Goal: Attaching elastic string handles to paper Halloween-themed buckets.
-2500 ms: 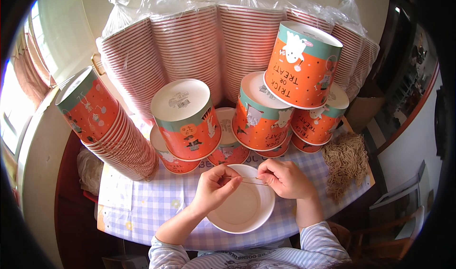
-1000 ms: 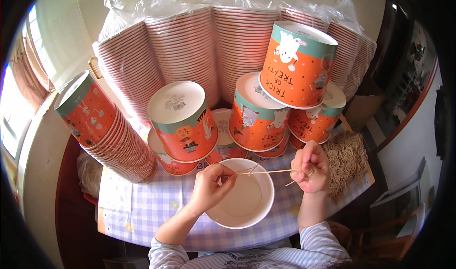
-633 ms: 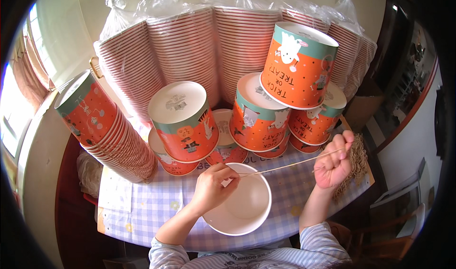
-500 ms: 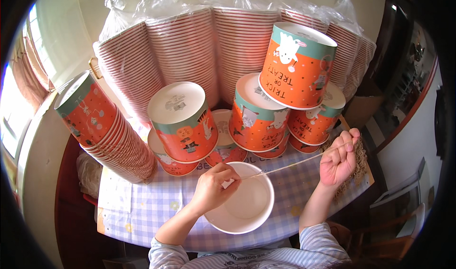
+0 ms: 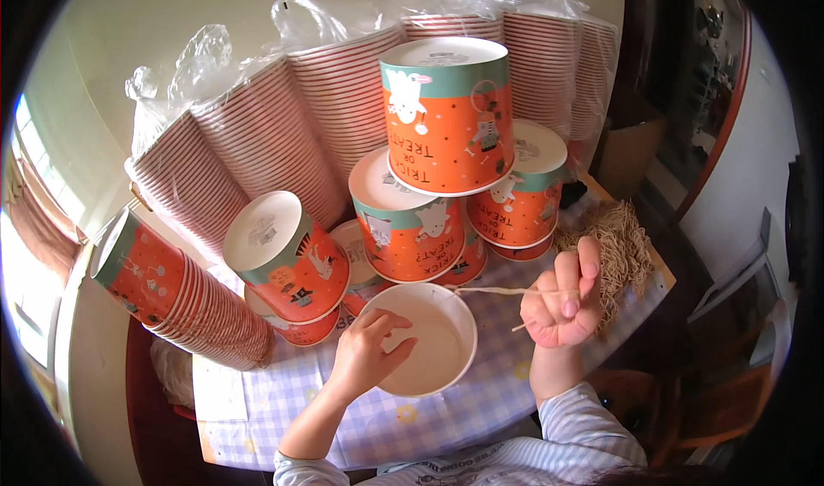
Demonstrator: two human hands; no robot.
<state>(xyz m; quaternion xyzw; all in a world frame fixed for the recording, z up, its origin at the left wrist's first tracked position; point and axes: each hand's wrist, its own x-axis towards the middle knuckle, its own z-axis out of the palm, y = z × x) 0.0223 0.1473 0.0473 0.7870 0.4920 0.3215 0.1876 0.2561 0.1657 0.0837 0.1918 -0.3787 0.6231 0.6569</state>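
A white paper bucket [image 5: 451, 349] stands mouth up in front of me. A thin beige cord [image 5: 493, 290] stretches from its far rim, at the right, to my right hand [image 5: 562, 301]. That hand is raised to the right of the bucket, closed on the cord, and a short loose tail hangs below the fingers. My left hand [image 5: 371, 350] is at the bucket's left rim, thumb and fingers apart, with nothing seen in it. Whether it touches the rim I cannot tell. How the cord meets the rim is too small to make out.
Upturned orange and green buckets [image 5: 451, 134] are piled behind the white one. A leaning nested stack [image 5: 210, 301] stands at the left. Tall bagged stacks [image 5: 266, 134] line the back. A heap of beige cords [image 5: 627, 246] lies at the right table edge, on a checked tablecloth [image 5: 343, 426].
My left hand has let go of the cord and opened at the bucket's left side. My right hand still holds the cord, its fingers now more upright. The whole view has shifted and tilted.
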